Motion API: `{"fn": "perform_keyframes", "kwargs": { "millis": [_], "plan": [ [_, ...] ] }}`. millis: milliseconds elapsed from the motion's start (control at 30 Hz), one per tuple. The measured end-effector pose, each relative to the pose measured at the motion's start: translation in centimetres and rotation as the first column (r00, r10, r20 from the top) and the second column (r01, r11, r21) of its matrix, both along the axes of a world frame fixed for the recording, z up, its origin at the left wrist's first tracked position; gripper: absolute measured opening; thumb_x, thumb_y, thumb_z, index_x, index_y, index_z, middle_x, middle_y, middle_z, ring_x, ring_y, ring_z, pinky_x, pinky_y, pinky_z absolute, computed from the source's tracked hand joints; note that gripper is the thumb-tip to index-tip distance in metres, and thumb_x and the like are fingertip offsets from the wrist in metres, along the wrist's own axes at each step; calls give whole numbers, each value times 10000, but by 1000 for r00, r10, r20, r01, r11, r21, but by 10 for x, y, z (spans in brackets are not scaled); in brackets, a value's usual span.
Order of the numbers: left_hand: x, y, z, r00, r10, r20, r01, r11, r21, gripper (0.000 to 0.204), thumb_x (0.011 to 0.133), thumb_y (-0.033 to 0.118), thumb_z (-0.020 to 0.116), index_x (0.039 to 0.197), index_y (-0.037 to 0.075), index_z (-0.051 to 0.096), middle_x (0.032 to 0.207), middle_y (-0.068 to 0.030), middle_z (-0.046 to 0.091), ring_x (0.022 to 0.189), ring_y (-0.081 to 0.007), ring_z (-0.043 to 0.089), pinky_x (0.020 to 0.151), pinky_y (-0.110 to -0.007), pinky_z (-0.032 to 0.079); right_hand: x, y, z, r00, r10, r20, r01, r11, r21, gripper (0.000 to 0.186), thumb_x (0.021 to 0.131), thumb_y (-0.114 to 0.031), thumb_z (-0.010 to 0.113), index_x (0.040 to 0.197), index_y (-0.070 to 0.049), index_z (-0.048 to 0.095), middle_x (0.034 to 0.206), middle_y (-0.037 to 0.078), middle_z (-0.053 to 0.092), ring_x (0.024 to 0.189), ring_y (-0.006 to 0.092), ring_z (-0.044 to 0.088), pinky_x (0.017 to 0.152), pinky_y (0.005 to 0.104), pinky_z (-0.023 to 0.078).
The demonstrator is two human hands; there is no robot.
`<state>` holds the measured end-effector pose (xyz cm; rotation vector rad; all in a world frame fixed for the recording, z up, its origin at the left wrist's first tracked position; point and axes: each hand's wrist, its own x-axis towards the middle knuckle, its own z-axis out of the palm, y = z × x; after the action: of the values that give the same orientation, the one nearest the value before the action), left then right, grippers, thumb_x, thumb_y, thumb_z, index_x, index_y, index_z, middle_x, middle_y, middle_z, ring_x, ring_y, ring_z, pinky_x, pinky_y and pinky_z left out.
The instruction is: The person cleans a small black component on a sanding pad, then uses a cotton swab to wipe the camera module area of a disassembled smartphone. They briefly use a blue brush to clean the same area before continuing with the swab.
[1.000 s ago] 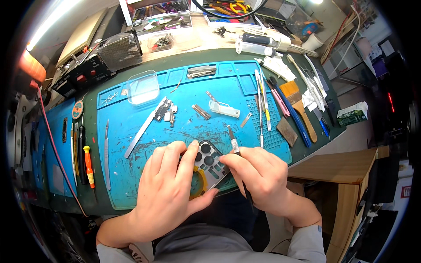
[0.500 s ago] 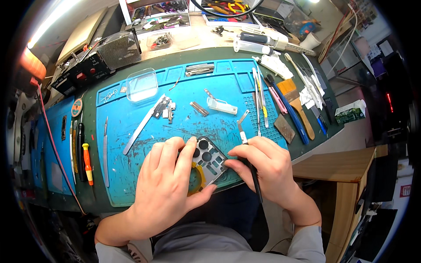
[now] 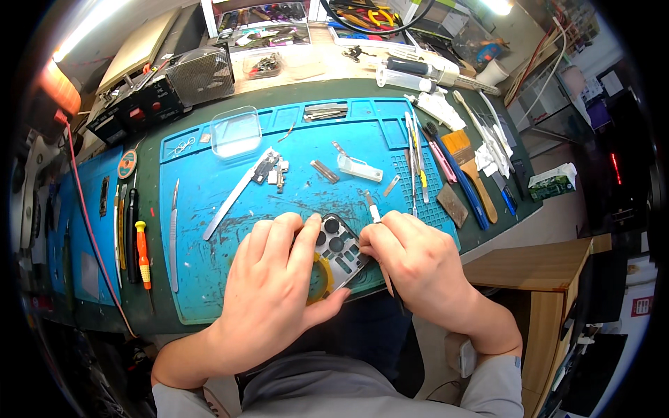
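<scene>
My left hand (image 3: 268,282) is wrapped over the left side of a phone back housing (image 3: 346,268), thumb along its lower edge. The housing has round black camera rings, a metal plate with cut-outs and a yellow ring, partly hidden by my fingers. My right hand (image 3: 418,261) grips a slim tool (image 3: 375,213) with a dark handle and a flat metal blade pointing away from me. Its fingertips are pinched together at the housing's right edge; whether they touch it I cannot tell. On the mat beyond lie a small metal strip (image 3: 391,184) and a clear-white plastic piece (image 3: 359,168).
A blue silicone mat (image 3: 209,272) covers the bench. On it are a long metal blade (image 3: 233,205) with small phone parts, a scalpel (image 3: 173,237) and a clear box (image 3: 235,132). Tweezers (image 3: 420,153) and brushes (image 3: 474,174) lie right, an orange screwdriver (image 3: 143,254) left.
The tool in my right hand has shifted left and its blade now shows apart from the metal strip. My right fingers have drawn closer together at the housing. The whole view has shifted slightly.
</scene>
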<state>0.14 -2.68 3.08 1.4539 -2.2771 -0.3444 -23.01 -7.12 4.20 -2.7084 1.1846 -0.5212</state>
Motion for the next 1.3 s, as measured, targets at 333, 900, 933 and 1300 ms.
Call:
{"fn": "perform_keyframes", "kwargs": {
  "millis": [333, 900, 933, 1300],
  "plan": [
    [2, 1, -1, 1000, 1, -12, -1, 1000, -2, 827, 778, 364, 922, 1410, -77, 620, 1277, -147, 540, 1157, -317, 535, 1016, -403, 479, -41, 1, -5, 949, -250, 195, 286, 939, -192, 82, 994, -105, 780, 996, -44, 725, 805, 94, 644, 707, 311, 655, 628, 414, 525],
    [-1, 10, 19, 931, -303, -204, 298, 953, -57, 602, 745, 301, 943, 1283, 88, 780, 1117, -46, 726, 987, -267, 673, 912, -411, 504, -48, 48, -17, 751, 180, 635, -384, 902, 199, 258, 1001, -224, 785, 1127, -1, 816, 943, 113, 780, 744, 264, 754, 624, 357, 586],
    [0, 12, 11, 906, -375, -195, 362, 927, -99, 539, 737, 284, 944, 1224, 103, 801, 1074, -27, 736, 948, -237, 680, 863, -392, 492, -43, 48, -19, 681, 186, 709, -453, 867, 208, 265, 997, -230, 802, 1125, 1, 813, 960, 114, 783, 758, 265, 761, 629, 357, 590],
    [21, 5, 9, 977, -159, -140, 140, 981, -136, 379, 933, 430, 805, 1052, 70, 799, 944, -37, 734, 838, -260, 646, 763, -395, 439, -45, 47, -34, 770, 5, 638, -200, 951, 234, 407, 874, -121, 898, 1239, 18, 782, 1071, 138, 801, 823, 258, 781, 692, 327, 603]
  ]
}}
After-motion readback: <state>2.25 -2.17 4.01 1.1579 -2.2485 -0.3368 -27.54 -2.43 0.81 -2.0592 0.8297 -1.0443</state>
